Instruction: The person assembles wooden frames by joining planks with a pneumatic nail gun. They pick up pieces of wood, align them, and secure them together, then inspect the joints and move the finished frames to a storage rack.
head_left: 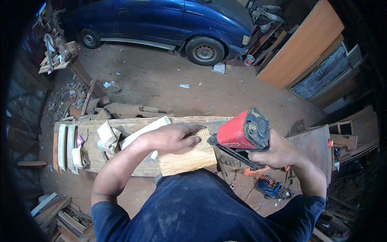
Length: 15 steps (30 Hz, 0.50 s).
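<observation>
My left hand [175, 138] grips a pale, rough-sawn wooden board [188, 161] at the front of the workbench, close against my body. Its fingers bend over the upper part of the board. In my right hand [278, 151] is a red and black nail gun [236, 131], held by its handle. The gun's dark nose points left and lies at or just beside the board's right edge; contact cannot be made out. Behind my left wrist, a long pale wood strip [146, 131] lies on the bench, partly hidden by the arm.
The long wooden workbench [129, 161] carries small wood blocks [108, 135], curved wood strips [62, 147] and a pink tape measure [80, 140]. An orange coiled hose [260, 175] and a blue tool [272, 189] sit low on the right. Beyond stand a blue van [153, 22] and leaning panels [306, 44].
</observation>
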Each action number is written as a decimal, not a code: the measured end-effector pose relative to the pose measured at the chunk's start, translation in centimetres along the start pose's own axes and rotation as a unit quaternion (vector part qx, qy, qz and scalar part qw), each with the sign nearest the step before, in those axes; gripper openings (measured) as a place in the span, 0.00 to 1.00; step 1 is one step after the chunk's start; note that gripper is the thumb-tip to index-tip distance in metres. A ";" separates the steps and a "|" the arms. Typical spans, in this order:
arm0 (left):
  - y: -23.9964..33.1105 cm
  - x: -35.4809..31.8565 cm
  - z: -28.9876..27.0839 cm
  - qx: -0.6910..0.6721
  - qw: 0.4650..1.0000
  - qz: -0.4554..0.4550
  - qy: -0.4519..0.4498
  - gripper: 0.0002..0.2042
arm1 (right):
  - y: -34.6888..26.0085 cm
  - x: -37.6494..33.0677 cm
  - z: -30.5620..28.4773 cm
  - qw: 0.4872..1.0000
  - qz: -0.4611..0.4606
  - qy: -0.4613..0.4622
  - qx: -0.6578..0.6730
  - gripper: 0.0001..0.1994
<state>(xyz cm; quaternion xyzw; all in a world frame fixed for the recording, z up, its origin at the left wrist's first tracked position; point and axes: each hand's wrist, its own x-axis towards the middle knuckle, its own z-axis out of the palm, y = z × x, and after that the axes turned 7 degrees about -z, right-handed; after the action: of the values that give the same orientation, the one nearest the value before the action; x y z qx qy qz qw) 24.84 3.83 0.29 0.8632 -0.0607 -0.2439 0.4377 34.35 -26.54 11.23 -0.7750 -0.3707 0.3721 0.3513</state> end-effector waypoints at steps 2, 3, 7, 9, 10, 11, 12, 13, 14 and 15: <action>-0.8 0.1 0.3 -0.003 1.000 0.007 0.004 0.31 | -0.5 0.2 0.0 0.999 -0.002 0.006 -0.035 0.28; -1.0 0.3 0.4 -0.002 1.000 0.013 0.002 0.32 | -1.1 0.3 0.0 0.997 0.027 -0.008 -0.078 0.28; -0.9 0.1 0.4 0.009 1.000 0.004 0.004 0.30 | -3.5 0.9 -0.5 0.981 0.071 -0.060 -0.169 0.27; -0.3 -0.1 0.1 0.002 1.000 -0.011 -0.007 0.29 | -3.0 1.1 -0.4 0.982 0.039 -0.049 -0.178 0.26; -0.6 -0.1 0.3 0.006 1.000 0.000 0.000 0.29 | -1.8 0.8 -0.2 0.982 0.015 -0.025 -0.184 0.26; -1.1 0.1 0.5 0.010 1.000 0.011 0.006 0.29 | -1.7 0.7 -0.2 0.985 0.008 -0.019 -0.169 0.25; -1.5 0.2 0.7 0.014 1.000 0.021 0.012 0.30 | -1.6 0.5 -0.1 0.988 0.002 -0.012 -0.152 0.25; -1.5 0.3 0.7 0.011 1.000 0.023 0.010 0.29 | -2.3 0.5 -0.2 0.993 0.014 -0.023 -0.113 0.25; -1.5 0.3 0.7 0.009 1.000 0.025 0.008 0.29 | -2.2 0.4 -0.1 0.995 0.010 -0.025 -0.097 0.25; -1.5 0.4 0.6 0.007 1.000 0.026 0.005 0.29 | -2.2 0.2 0.0 0.996 0.005 -0.026 -0.080 0.24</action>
<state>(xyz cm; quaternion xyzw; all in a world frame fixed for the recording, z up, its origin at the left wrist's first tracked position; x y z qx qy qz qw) 24.70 4.18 -1.33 0.8657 -0.0825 -0.2279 0.4379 33.81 -25.28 13.01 -0.7926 -0.4044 0.3633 0.2761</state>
